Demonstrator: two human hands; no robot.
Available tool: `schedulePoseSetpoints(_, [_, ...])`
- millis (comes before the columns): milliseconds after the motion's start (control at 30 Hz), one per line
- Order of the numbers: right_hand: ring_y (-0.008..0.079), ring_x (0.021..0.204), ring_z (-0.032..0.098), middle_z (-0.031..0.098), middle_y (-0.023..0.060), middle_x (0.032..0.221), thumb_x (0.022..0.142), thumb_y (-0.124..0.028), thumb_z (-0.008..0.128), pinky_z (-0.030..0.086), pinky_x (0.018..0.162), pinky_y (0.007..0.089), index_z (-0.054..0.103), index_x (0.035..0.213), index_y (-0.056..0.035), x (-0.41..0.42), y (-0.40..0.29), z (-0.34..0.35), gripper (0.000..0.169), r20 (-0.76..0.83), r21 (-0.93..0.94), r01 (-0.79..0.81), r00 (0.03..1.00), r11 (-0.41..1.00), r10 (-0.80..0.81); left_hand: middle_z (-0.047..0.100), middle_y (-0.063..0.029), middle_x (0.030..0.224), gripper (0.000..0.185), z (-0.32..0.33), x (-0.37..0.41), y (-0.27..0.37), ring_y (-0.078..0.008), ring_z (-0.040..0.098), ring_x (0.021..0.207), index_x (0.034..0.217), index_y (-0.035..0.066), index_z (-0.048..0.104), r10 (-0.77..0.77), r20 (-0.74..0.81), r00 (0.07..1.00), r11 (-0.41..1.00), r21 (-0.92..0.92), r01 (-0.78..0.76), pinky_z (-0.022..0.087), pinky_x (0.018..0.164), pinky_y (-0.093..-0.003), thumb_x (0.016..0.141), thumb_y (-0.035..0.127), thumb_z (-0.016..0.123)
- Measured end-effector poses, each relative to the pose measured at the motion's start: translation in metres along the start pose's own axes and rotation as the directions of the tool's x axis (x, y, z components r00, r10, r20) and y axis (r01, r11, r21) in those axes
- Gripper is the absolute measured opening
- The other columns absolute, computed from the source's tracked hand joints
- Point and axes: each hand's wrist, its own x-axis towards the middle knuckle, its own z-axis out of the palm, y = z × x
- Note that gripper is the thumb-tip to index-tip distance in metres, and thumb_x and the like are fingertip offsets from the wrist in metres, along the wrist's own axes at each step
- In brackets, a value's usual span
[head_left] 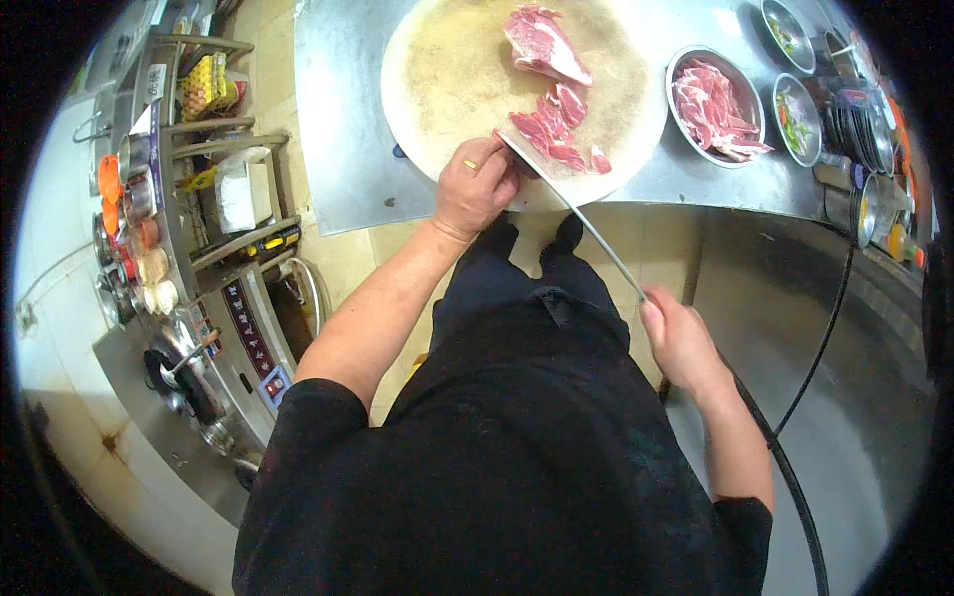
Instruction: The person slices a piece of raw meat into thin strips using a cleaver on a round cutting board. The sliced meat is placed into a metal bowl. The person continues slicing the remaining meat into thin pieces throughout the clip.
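My right hand (678, 339) is closed around the near end of a long metal knife (570, 201), seen nearly edge-on. Its far end slants up and left to the near edge of a round chopping board (455, 82). My left hand (477, 182), with a ring on one finger, is curled against that far end. What lies under its fingers is mostly hidden. Just beyond the blade are several slices of raw red meat (548, 123) on the board. Farther back sits a larger piece of raw meat (548, 45) with pale fat.
On the steel table (343, 149), right of the board, stands a metal bowl of sliced meat (715, 112). Smaller bowls of cut vegetables (796, 119) and stacked dishes (857, 130) are beyond it. A black hose (794, 477) hangs at right. Loaded shelves (223, 127) line the left.
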Motion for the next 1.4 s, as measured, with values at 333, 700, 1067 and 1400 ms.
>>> schedulePoseSetpoints(333, [0.0457, 0.097, 0.065, 0.068, 0.0259, 0.102, 0.102, -0.029, 0.049, 0.051, 0.086, 0.0508, 0.057, 0.128, -0.007, -0.035, -0.019, -0.01, 0.035, -0.029, 0.042, 0.051, 0.998, 0.998, -0.05, 0.065, -0.0107, 0.104, 0.036, -0.003, 0.001, 0.005, -0.0306, 0.064, 0.092, 0.105, 0.004, 0.067, -0.011, 0.029, 1.0, 0.999, -0.036, 0.012, 0.055, 0.079, -0.0385, 0.07, 0.003, 0.075])
schedulePoseSetpoints(700, [0.0468, 0.1, 0.063, 0.068, 0.0268, 0.104, 0.103, -0.029, 0.047, 0.05, 0.088, 0.0509, 0.057, 0.126, -0.0042, -0.01, -0.036, -0.012, 0.035, 0.041, 0.036, 0.017, 0.999, 0.999, -0.018, 0.065, -0.0105, 0.103, 0.031, -0.001, 0.001, 0.0, -0.0295, 0.064, 0.088, 0.097, 0.005, 0.067, 0.026, 0.038, 0.999, 0.999, -0.045, -0.025, 0.056, 0.073, -0.0371, 0.068, 0.006, 0.078])
schedulePoseSetpoints(1067, [0.05, 0.101, 0.06, 0.065, 0.0319, 0.1, 0.104, -0.034, 0.042, 0.047, 0.088, 0.0537, 0.058, 0.113, 0.0011, 0.094, -0.098, 0.002, 0.04, -0.053, 0.031, 0.247, 0.968, 0.968, -0.245, 0.065, -0.0131, 0.098, 0.032, -0.001, 0.002, -0.002, -0.0321, 0.064, 0.085, 0.098, 0.007, 0.068, 0.015, 0.038, 0.999, 0.994, -0.108, -0.011, 0.055, 0.07, -0.0396, 0.067, 0.009, 0.076])
schedulePoseSetpoints(1400, [0.0449, 0.099, 0.065, 0.067, 0.0271, 0.101, 0.103, -0.032, 0.046, 0.05, 0.087, 0.0472, 0.059, 0.123, -0.0009, 0.0, -0.002, -0.004, 0.039, 0.025, 0.084, -0.07, 0.997, 0.994, 0.069, 0.063, -0.0117, 0.096, 0.025, 0.0, 0.001, -0.002, -0.0316, 0.063, 0.087, 0.092, 0.005, 0.063, 0.038, -0.029, 0.999, 0.998, -0.04, -0.039, 0.055, 0.076, -0.0394, 0.069, 0.007, 0.073])
